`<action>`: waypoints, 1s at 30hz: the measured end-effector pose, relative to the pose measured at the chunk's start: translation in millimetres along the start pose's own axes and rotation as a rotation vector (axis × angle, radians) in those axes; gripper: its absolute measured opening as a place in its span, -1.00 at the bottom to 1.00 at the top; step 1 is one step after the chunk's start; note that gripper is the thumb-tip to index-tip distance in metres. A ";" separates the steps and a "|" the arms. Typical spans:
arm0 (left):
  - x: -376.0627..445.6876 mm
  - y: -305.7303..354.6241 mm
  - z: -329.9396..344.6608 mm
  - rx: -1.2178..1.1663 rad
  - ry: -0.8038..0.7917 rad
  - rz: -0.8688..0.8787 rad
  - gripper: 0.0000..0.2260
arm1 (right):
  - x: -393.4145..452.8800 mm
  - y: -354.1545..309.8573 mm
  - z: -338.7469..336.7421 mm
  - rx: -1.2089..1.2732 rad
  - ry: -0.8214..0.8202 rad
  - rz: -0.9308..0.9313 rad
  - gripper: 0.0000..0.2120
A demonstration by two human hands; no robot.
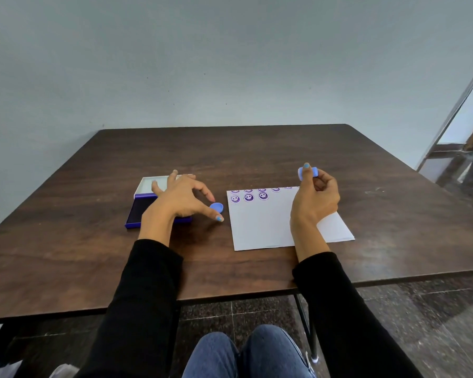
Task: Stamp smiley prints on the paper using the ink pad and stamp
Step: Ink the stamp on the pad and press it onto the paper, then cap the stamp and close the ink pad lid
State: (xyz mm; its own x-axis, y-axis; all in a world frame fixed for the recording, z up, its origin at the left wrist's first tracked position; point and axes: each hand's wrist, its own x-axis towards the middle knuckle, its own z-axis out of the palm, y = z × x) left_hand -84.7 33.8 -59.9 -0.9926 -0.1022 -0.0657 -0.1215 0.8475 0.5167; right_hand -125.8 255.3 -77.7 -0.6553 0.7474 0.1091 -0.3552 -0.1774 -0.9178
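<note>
Your right hand (316, 196) pinches the blue stamp (307, 172) between thumb and fingers, lifted above the far edge of the paper (271, 225), its barrel lying roughly crosswise rather than pointing down. Your left hand (180, 197) is spread, fingers curled loosely over the ink pad (137, 211), thumb and forefinger bracketing a small blue cap (216, 207) that lies just left of the paper; whether they touch it I cannot tell. The pad sits open left of the paper, lid (150, 184) hinged away from you. Smiley prints (248, 197) fill the paper's far left corner. The pad lies left of the stamp, across the sheet, so your stamping hand is the farther one.
</note>
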 end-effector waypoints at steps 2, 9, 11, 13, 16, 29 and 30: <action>-1.0 -0.2 -1.4 0.005 -0.016 -0.009 -0.72 | 0.6 0.8 0.1 -0.011 -0.006 -0.001 -0.82; -2.0 1.9 -0.3 -0.017 -0.001 0.005 -0.80 | 1.1 1.4 -1.4 -0.046 -0.004 0.001 -0.80; -2.1 2.6 -0.6 -0.032 0.024 0.012 -0.82 | 0.3 -0.5 -1.6 -0.052 -0.010 0.002 -0.80; -2.7 2.3 -4.0 -0.094 0.109 0.032 -0.85 | -1.2 -4.6 -1.8 -0.052 -0.026 -0.012 -0.82; -3.1 -2.0 -14.3 -0.241 0.297 0.062 -0.84 | -5.3 -14.5 2.2 -0.051 -0.078 -0.061 -0.87; 22.1 -18.2 -5.9 -0.247 0.686 0.169 -0.88 | -70.3 4.0 87.7 -0.027 -0.669 0.094 -0.90; 23.1 -18.5 -5.8 -0.231 0.713 0.181 -0.88 | -73.7 9.2 89.4 -0.046 -0.692 0.088 -0.90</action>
State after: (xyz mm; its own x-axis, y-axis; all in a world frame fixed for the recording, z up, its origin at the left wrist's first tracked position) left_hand -105.4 12.7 -66.0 -0.7494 -0.3496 0.5623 0.1235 0.7605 0.6374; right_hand -140.4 141.4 -60.0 -0.9598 0.1493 0.2377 -0.2628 -0.1803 -0.9479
